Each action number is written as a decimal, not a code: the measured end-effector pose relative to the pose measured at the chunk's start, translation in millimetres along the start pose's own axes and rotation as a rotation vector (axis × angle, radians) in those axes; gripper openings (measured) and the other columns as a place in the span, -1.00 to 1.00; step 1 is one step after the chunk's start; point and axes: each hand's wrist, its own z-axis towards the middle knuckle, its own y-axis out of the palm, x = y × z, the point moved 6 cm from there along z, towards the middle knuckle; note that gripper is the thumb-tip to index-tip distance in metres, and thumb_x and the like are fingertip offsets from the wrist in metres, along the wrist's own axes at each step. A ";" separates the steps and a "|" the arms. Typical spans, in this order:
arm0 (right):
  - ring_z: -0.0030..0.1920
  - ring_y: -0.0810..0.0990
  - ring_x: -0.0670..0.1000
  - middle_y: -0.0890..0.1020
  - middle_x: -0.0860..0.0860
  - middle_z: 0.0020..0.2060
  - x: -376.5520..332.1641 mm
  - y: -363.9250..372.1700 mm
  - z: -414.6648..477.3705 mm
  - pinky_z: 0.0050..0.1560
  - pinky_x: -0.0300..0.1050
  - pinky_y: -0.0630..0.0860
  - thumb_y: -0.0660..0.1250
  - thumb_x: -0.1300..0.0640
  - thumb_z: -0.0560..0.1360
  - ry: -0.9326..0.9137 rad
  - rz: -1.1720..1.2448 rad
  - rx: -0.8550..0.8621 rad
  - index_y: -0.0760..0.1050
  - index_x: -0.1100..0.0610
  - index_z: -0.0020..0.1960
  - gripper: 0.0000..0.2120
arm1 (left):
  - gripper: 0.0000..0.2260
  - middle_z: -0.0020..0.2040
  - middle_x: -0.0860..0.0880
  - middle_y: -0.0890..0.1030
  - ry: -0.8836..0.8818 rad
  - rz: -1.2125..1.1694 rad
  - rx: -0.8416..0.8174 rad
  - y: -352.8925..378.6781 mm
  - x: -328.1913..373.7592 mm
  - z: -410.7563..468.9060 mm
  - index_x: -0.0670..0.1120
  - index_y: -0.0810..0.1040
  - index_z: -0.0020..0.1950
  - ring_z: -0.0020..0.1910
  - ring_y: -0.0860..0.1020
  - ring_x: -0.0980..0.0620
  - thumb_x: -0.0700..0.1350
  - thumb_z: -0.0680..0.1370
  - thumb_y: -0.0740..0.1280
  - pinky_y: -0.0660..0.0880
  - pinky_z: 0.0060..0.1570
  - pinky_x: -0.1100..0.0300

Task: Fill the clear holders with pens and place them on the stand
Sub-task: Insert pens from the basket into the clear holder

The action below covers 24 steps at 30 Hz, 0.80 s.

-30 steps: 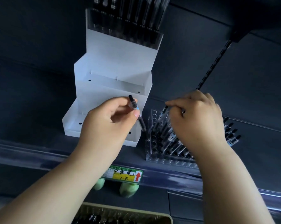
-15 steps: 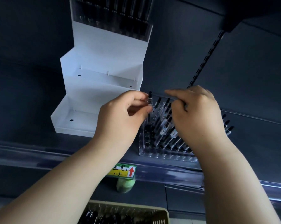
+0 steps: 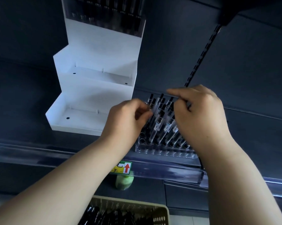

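A clear holder (image 3: 163, 151) stands on the dark shelf, with several black-capped pens (image 3: 159, 120) upright in its holes. My left hand (image 3: 126, 119) pinches the top of one pen at the holder's left side. My right hand (image 3: 200, 114) is curled over the pens on the right, its fingers among their caps; whether it grips one is hidden. Left of the holder stands the white stepped stand (image 3: 96, 88), whose two lower steps are bare. A filled clear holder (image 3: 104, 15) sits on its top step.
A beige basket (image 3: 159, 213) of black pens is at the bottom edge. A clear shelf rail (image 3: 161, 169) carries a yellow price tag (image 3: 122, 167) with a red arrow. A green bottle top (image 3: 124, 182) shows below it. A slotted upright (image 3: 202, 54) runs up the back wall.
My left hand carried its pen rightward from in front of the stand to the holder and lowered it among the other pens. The view shifted left and up slightly.
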 end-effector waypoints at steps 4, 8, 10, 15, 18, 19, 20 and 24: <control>0.07 0.48 0.11 0.60 0.05 -0.05 0.1 -3.1 -1.1 0.08 0.03 0.46 0.17 0.27 0.46 -0.006 0.019 0.010 0.61 0.01 0.11 -0.64 | -0.89 -0.39 0.16 0.51 -0.018 0.054 0.000 0.1 -2.7 -2.0 -0.07 0.59 -0.24 -0.42 0.48 0.21 -0.09 0.43 0.47 0.39 -0.37 0.42; 0.06 0.49 0.10 0.60 0.05 -0.07 -2.4 -4.5 -0.5 0.07 0.00 0.46 0.17 0.28 0.46 -0.023 0.002 0.023 0.61 0.02 0.11 -0.64 | -0.87 -0.43 0.22 0.45 -0.055 0.047 -0.024 0.5 -7.3 -0.3 -0.05 0.58 -0.24 -0.42 0.44 0.30 -0.05 0.43 0.47 0.35 -0.33 0.52; 0.03 0.49 0.11 0.59 0.05 -0.10 -6.3 -5.6 -1.3 0.04 0.00 0.47 0.17 0.28 0.46 -0.044 -0.003 0.038 0.61 0.03 0.11 -0.64 | -0.87 -0.41 0.21 0.46 -0.068 0.036 -0.064 0.8 -9.4 -1.5 -0.03 0.57 -0.22 -0.39 0.46 0.30 -0.04 0.42 0.48 0.35 -0.31 0.57; -0.01 0.48 0.14 0.59 0.07 -0.12 -17.3 -8.5 -13.7 0.00 0.01 0.46 0.16 0.29 0.45 -0.098 -0.025 0.050 0.61 0.06 0.11 -0.64 | -0.88 -0.30 0.10 0.55 -0.030 0.091 -0.088 -13.0 -9.4 -11.2 -0.08 0.59 -0.12 -0.35 0.48 0.19 -0.07 0.45 0.46 0.34 -0.30 0.56; -0.06 0.49 0.18 0.60 0.12 -0.15 -27.4 -9.3 -32.3 -0.02 -0.01 0.45 0.13 0.26 0.41 -0.135 -0.040 0.055 0.62 0.13 0.09 -0.62 | -0.88 -0.19 -0.01 0.61 0.039 0.169 -0.129 -29.2 -6.2 -26.7 -0.11 0.59 -0.05 -0.22 0.56 0.04 -0.09 0.48 0.42 0.49 -0.20 0.29; -0.08 0.50 0.18 0.60 0.13 -0.16 -32.5 -7.6 -41.5 -0.02 -0.01 0.46 0.14 0.27 0.40 -0.158 -0.044 0.040 0.62 0.15 0.09 -0.62 | -0.88 -0.16 -0.04 0.61 0.073 0.212 -0.145 -35.8 -4.5 -34.5 -0.12 0.59 -0.04 -0.19 0.57 -0.01 -0.10 0.49 0.41 0.52 -0.18 0.17; -0.09 0.51 0.18 0.60 0.13 -0.16 -37.0 -4.4 -51.4 -0.04 -0.01 0.47 0.15 0.28 0.39 -0.183 -0.050 0.013 0.62 0.17 0.09 -0.63 | -0.88 -0.14 -0.06 0.61 0.104 0.269 -0.173 -41.3 -3.4 -42.6 -0.13 0.59 -0.02 -0.16 0.58 -0.06 -0.10 0.50 0.39 0.53 -0.17 0.10; -0.08 0.54 0.16 0.59 0.12 -0.12 -48.8 16.4 -96.4 -0.10 0.03 0.53 0.21 0.30 0.42 -0.239 -0.031 -0.171 0.60 0.20 0.12 -0.68 | -0.86 -0.05 -0.03 0.56 0.042 0.511 -0.388 -58.1 -15.0 -79.0 -0.04 0.55 0.06 -0.05 0.54 -0.08 -0.05 0.55 0.28 0.49 -0.17 0.09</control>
